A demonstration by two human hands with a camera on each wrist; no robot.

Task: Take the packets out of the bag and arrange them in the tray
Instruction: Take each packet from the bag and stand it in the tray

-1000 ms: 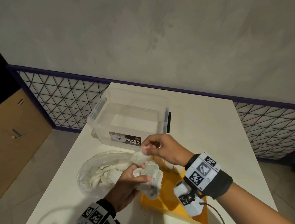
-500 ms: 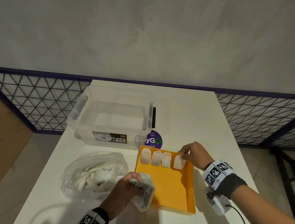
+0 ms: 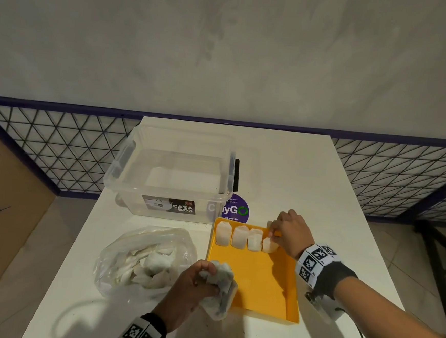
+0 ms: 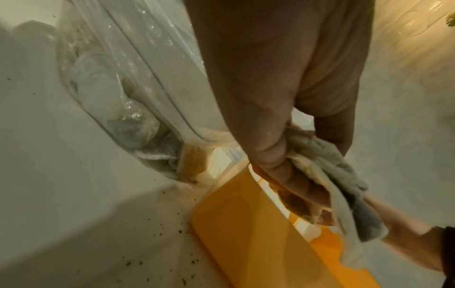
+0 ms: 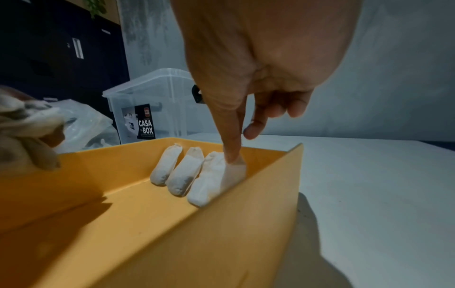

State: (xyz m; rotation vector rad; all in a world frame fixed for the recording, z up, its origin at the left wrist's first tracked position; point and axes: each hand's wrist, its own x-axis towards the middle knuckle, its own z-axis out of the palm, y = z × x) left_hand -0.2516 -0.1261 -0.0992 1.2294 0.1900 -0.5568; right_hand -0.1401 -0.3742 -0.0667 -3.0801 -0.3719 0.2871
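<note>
the right hand is lowered over the far right corner of the yellow tray, its grip mostly uncurled: one straight finger is pressed on top of the fourth packet, the other fingers loosely bent above it. four white packets are counted in the head view, laid side by side along the tray's far wall; in the right wrist view only three are told apart clearly, the fourth being partly hidden behind the tray's near wall. the left hand is held at the tray's near left corner, its grip closed round a bunch of packets; their number cannot be told. the crumpled packets caught between thumb and fingers are shown close up in the left wrist view only. one clear bag with more packets inside is seen lying on the white tabletop, just left of the tray. one clear storage box is placed beyond them, a purple sticker beside it.
</note>
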